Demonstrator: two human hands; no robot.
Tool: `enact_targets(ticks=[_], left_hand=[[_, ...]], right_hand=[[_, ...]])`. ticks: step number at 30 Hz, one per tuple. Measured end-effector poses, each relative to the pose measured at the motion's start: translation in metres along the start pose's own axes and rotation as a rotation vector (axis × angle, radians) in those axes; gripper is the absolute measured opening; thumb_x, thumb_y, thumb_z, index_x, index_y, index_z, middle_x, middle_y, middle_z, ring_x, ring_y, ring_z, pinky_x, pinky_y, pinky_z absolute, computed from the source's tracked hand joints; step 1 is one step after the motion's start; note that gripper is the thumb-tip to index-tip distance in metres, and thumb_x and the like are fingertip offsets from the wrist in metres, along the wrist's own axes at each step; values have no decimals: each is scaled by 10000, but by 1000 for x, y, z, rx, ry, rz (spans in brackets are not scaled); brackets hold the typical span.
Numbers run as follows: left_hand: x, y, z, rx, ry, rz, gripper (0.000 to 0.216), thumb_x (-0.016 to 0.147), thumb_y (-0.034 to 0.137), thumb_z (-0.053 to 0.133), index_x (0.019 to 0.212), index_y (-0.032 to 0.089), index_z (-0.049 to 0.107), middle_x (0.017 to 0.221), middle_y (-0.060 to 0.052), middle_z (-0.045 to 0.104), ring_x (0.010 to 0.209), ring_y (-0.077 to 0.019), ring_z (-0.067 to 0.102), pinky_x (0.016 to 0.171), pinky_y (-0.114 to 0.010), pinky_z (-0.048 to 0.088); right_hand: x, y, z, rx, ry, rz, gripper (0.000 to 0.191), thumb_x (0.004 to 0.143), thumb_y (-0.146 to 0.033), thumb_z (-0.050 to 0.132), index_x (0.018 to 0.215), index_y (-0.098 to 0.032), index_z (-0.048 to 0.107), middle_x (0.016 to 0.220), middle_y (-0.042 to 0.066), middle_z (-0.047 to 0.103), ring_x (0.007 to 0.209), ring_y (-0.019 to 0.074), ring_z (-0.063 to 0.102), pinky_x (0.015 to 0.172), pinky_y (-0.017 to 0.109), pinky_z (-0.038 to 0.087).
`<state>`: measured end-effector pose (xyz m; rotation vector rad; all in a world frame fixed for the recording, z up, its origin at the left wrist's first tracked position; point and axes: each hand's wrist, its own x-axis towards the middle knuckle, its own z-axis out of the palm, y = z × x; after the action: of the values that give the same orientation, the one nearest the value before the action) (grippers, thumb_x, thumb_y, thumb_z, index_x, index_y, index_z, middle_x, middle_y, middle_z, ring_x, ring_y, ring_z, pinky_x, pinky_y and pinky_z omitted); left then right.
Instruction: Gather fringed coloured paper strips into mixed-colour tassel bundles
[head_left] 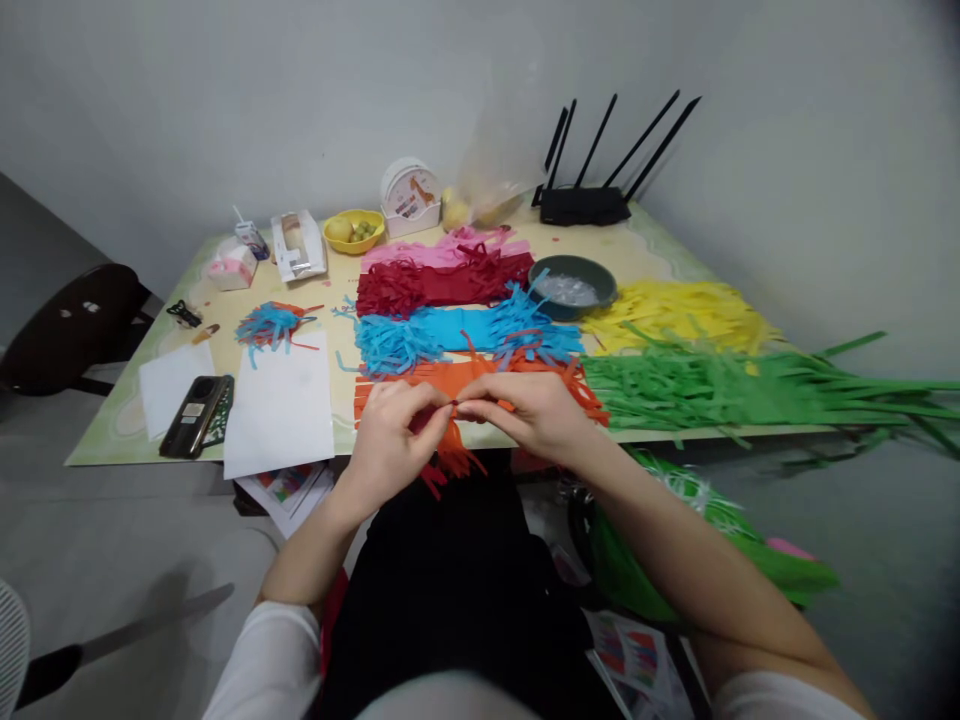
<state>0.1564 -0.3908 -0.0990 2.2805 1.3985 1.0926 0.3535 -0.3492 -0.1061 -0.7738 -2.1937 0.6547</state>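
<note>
My left hand (394,435) and my right hand (529,410) meet at the table's near edge, fingers pinched together on a thin red paper strip (454,405) stretched between them. Red and orange fringe ends (448,462) dangle below my fingers. Directly behind my hands lies the orange fringed paper (465,378), then the blue fringed paper (457,335), the dark red one (442,283) and the pink one (450,248).
Green strips (712,390) and yellow strips (679,312) cover the table's right side. A grey bowl (571,285), a black router (585,205), a yellow fruit bowl (352,230), white sheets (279,405), a phone (196,415) and a blue-red tassel (270,325) stand around.
</note>
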Motion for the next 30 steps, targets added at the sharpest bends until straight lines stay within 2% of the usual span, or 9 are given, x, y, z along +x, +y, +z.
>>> enact_targets(ticks=[4, 8, 12, 15, 18, 22, 26, 30], left_hand=[[0, -2, 1, 95, -17, 124, 152, 915, 218, 565, 798, 200, 659, 705, -4, 664, 694, -160, 560, 765, -322, 368], [-3, -3, 4, 119, -20, 94, 153, 917, 218, 560, 797, 203, 653, 703, -11, 655, 705, -169, 555, 738, -314, 359], [-5, -2, 10, 151, -7, 83, 155, 912, 200, 555, 788, 197, 648, 695, -19, 651, 698, -173, 549, 733, -316, 357], [-6, -3, 13, 118, 5, 92, 149, 917, 217, 561, 802, 190, 651, 727, -27, 671, 714, -173, 565, 744, -320, 372], [-8, -2, 15, 31, 27, 27, 130, 916, 245, 579, 823, 189, 651, 760, -28, 681, 741, -172, 587, 747, -310, 407], [-11, -1, 19, -88, 27, -68, 145, 909, 257, 586, 797, 184, 644, 730, -22, 669, 717, -166, 597, 714, -295, 436], [-11, -3, 22, -442, -17, -256, 111, 884, 284, 623, 850, 179, 634, 772, -23, 707, 712, -149, 667, 673, -252, 487], [-9, -7, 21, -735, -63, -359, 153, 856, 281, 650, 937, 151, 643, 860, -67, 751, 839, -184, 726, 769, -267, 539]], right_hand=[[-1, 0, 4, 107, 22, 116, 156, 893, -316, 624, 841, -205, 721, 759, 22, 737, 652, 148, 668, 637, 244, 497], [-5, 3, 14, 279, 71, 228, 175, 874, -353, 647, 849, -194, 717, 764, 26, 730, 635, 152, 660, 623, 259, 505], [-9, 3, 18, 224, 109, 205, 147, 868, -315, 662, 821, -194, 729, 744, 13, 728, 643, 145, 654, 640, 254, 482], [-11, 0, 15, 181, 109, 195, 125, 880, -285, 648, 865, -200, 738, 810, 17, 745, 709, 152, 677, 693, 253, 495], [-12, -3, 13, 257, 80, 241, 150, 895, -293, 622, 935, -197, 731, 852, 27, 747, 746, 158, 692, 718, 257, 521], [-13, -6, 16, 409, 101, 351, 168, 869, -333, 649, 885, -172, 695, 757, 18, 707, 620, 129, 654, 589, 225, 514], [-13, -8, 20, 473, 108, 402, 183, 881, -345, 627, 883, -164, 652, 668, -12, 641, 467, 81, 556, 450, 191, 433], [-15, -6, 22, 471, 153, 402, 187, 893, -349, 612, 914, -165, 635, 624, -29, 606, 447, 76, 550, 443, 185, 434]])
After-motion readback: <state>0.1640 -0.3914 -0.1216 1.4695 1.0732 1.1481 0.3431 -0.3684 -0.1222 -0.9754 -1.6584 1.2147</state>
